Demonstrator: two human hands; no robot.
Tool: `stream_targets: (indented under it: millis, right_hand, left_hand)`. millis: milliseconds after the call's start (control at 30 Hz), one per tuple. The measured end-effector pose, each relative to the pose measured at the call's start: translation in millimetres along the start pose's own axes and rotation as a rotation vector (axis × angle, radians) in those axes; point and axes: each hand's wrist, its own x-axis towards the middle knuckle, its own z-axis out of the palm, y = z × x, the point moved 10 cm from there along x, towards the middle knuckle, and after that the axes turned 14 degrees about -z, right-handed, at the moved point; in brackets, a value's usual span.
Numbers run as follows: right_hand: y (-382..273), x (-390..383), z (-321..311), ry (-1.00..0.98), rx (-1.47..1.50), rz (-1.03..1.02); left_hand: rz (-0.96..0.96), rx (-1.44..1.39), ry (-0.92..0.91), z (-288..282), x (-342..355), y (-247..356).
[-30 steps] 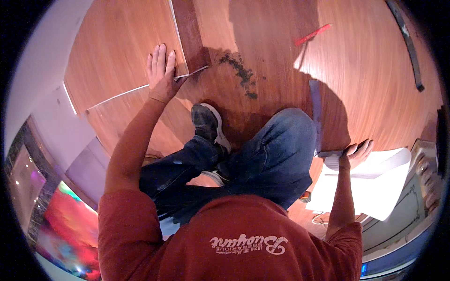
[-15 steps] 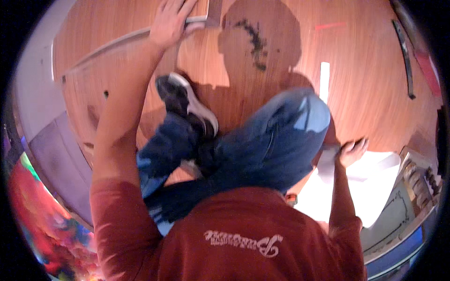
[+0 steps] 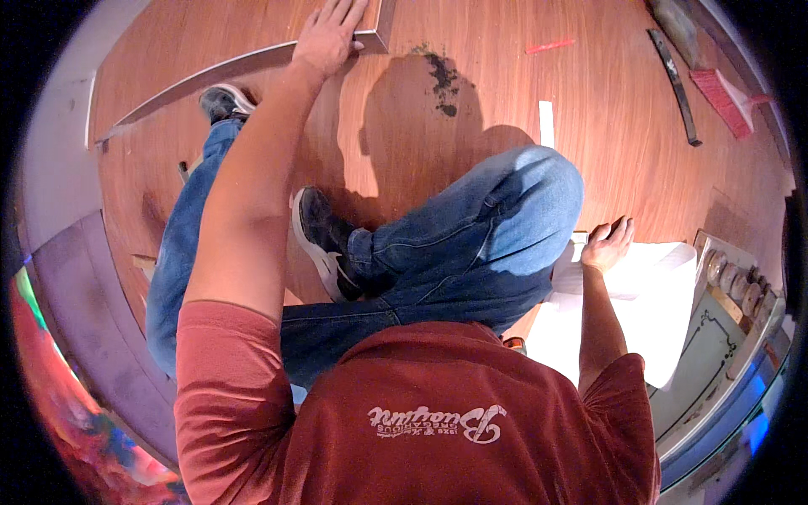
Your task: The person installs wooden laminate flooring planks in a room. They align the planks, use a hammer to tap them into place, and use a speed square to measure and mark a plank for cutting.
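My left hand [image 3: 331,38] lies flat on a wood-grain board [image 3: 261,38] at the upper left, close to its corner, with its fingers stretched forward and its thumb over the pale edge. The board rests on a floor [image 3: 404,168] of similar wood grain. At the right, beside my bent knee, my right hand [image 3: 608,244] is at the far edge of a large white sheet [image 3: 652,290]. Its fingers are apart and loosely bent, and I see nothing held in them. A small pale piece [image 3: 579,238] shows beside that wrist, partly hidden.
A narrow white strip [image 3: 546,124], a red strip [image 3: 550,46] and a dark smear [image 3: 442,80] mark the floor ahead. Farther right are a long black bar [image 3: 673,88] and a red-bristled brush [image 3: 725,103]. A tray with rounded pieces [image 3: 734,282] stands at the right. My legs [image 3: 471,244] fill the middle.
My left leg has stretched out to the left, its shoe now near the board's edge. Both hands keep nearly the same places, while the whole view has shifted slightly.
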Motion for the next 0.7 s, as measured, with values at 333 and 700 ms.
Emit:
stream_targets:
  millis: [333,700]
  right_hand:
    - [5.3,81.7,-25.5,0.235,0.152,0.254]
    - [-466.6,265.6,110.3,-0.501,0.949,-0.062]
  left_hand:
    - [0.066,-0.094,0.207,7.8,0.7,-2.3]
    - [0.131,-0.191,0.261,3.7,0.7,4.5]
